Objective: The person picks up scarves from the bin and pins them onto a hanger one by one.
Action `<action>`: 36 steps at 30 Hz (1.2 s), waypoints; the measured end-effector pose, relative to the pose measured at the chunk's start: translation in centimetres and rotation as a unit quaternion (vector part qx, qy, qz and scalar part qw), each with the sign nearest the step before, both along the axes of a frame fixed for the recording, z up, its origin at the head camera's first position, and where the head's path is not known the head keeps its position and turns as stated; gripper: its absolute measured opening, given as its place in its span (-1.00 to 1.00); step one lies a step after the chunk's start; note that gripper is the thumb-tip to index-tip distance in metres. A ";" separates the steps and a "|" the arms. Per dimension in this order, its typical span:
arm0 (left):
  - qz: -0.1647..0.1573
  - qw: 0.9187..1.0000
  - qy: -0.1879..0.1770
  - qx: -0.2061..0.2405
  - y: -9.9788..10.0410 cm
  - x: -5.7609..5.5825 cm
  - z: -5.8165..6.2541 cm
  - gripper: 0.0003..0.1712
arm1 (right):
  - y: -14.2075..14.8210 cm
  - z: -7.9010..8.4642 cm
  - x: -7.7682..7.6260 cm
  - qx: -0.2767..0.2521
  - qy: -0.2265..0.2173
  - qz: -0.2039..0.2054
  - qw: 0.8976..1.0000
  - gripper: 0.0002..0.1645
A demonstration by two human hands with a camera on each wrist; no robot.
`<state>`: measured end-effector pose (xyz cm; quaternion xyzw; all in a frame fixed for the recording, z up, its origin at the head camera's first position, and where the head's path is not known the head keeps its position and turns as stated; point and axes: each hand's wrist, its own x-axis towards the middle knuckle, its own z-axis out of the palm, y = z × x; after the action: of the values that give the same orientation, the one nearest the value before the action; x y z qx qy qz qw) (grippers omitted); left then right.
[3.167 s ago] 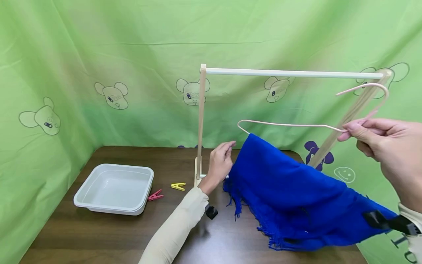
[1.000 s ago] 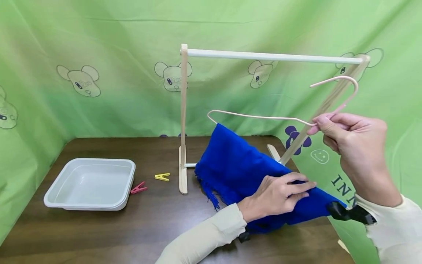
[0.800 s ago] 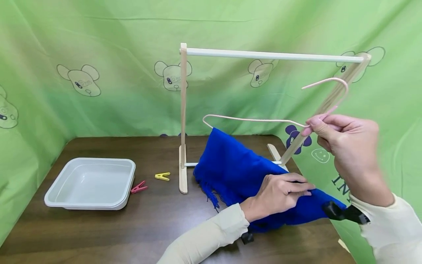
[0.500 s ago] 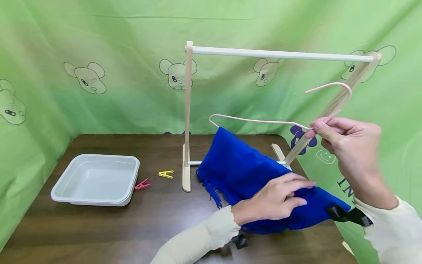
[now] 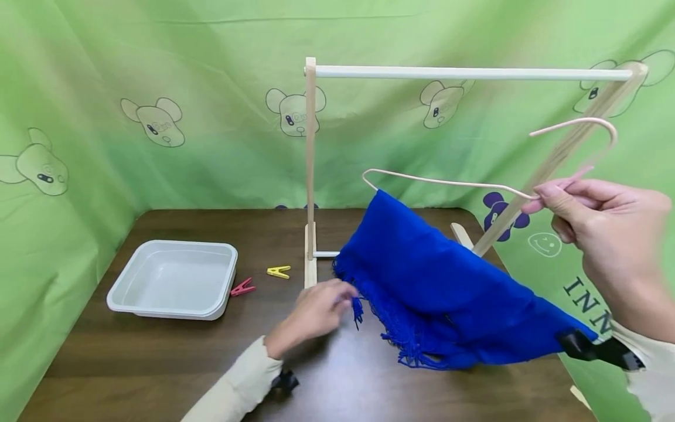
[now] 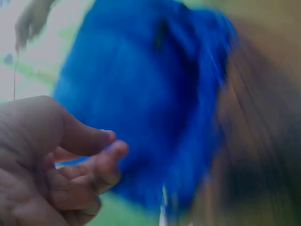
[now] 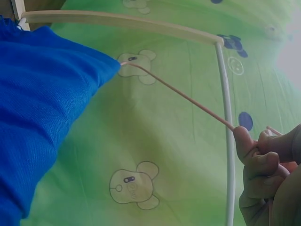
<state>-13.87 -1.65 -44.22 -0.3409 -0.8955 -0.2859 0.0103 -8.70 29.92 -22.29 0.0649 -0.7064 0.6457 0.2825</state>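
My right hand (image 5: 606,228) pinches a pink wire clothes hanger (image 5: 448,182) just below its hook and holds it up on the right. A blue fringed scarf (image 5: 437,275) is draped over the hanger, its tassels hanging low over the table. From the right wrist view, the hanger's wire runs out of the pinch to the scarf's corner. My left hand (image 5: 319,310), blurred, is beside the tassels at the scarf's left edge. In the left wrist view, the thumb and forefinger (image 6: 117,149) are loosely bent in front of the scarf, with nothing visible between them.
A small rack with a white top bar (image 5: 474,73) and wooden posts stands behind the scarf. On the left of the brown table (image 5: 174,369) is a white plastic basin (image 5: 174,281). A red clothespin (image 5: 242,288) and a yellow clothespin (image 5: 278,272) lie between basin and rack.
My left hand has left the scarf's lower right part and moved left to the fringe. The right hand keeps hold of the hanger; the view has shifted, and hanger and scarf appear farther right.
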 end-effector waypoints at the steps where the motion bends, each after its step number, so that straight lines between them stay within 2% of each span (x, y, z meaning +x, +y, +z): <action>1: 0.021 1.000 -0.018 -0.012 -1.3 -0.4 -0.6 -0.74 | 0.1 -0.1 0.2 0.003 -0.007 0.001 1.000 -0.74; 4: 0.089 0.993 -0.060 -0.049 -4.9 -1.5 -1.9 -0.70 | 0.6 -0.3 0.6 0.011 -0.029 0.005 1.000 -0.76; 6: 0.131 0.987 -0.065 -0.069 -6.7 -2.3 -2.6 -0.71 | 0.9 -0.3 0.5 0.008 -0.026 0.019 0.999 -0.80; 9: 0.183 0.978 -0.049 -0.090 -8.3 -3.5 -3.3 -0.71 | 1.5 -0.1 0.3 0.010 -0.026 0.039 0.999 -0.85; 12: 0.202 0.974 -0.014 -0.100 -8.6 -4.7 -3.6 -0.68 | 2.2 0.2 0.1 0.019 -0.015 0.051 0.998 -0.87; 16: 0.196 0.972 0.016 -0.131 -7.9 -5.8 -4.0 -0.66 | 3.5 0.5 -0.1 0.031 -0.002 0.077 0.997 -0.81; 21: 0.175 0.970 0.008 -0.166 -6.9 -6.3 -5.0 -0.54 | 5.0 0.5 -0.1 0.049 -0.023 0.109 0.993 -0.74; 22: 0.172 0.970 0.009 -0.169 -6.8 -6.5 -5.2 -0.52 | 5.1 0.5 -0.2 0.038 -0.020 0.120 0.992 -0.74; 29: 0.148 0.972 0.018 -0.179 -6.6 -7.5 -5.2 -0.43 | 4.6 0.5 -0.1 0.051 -0.034 0.097 0.993 -0.76; 33: 0.139 0.970 0.010 -0.201 -6.9 -7.7 -5.3 -0.43 | 4.2 0.4 0.1 0.049 -0.027 0.089 0.994 -0.76; 36: 0.138 0.967 0.006 -0.212 -7.1 -7.8 -5.5 -0.51 | 4.0 0.3 0.2 0.057 -0.027 0.082 0.995 -0.76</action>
<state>-21.66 -8.76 -49.76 -0.2100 -0.9740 -0.0828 -0.0173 -8.53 33.89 -21.96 0.1206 -0.7418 0.6269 0.2054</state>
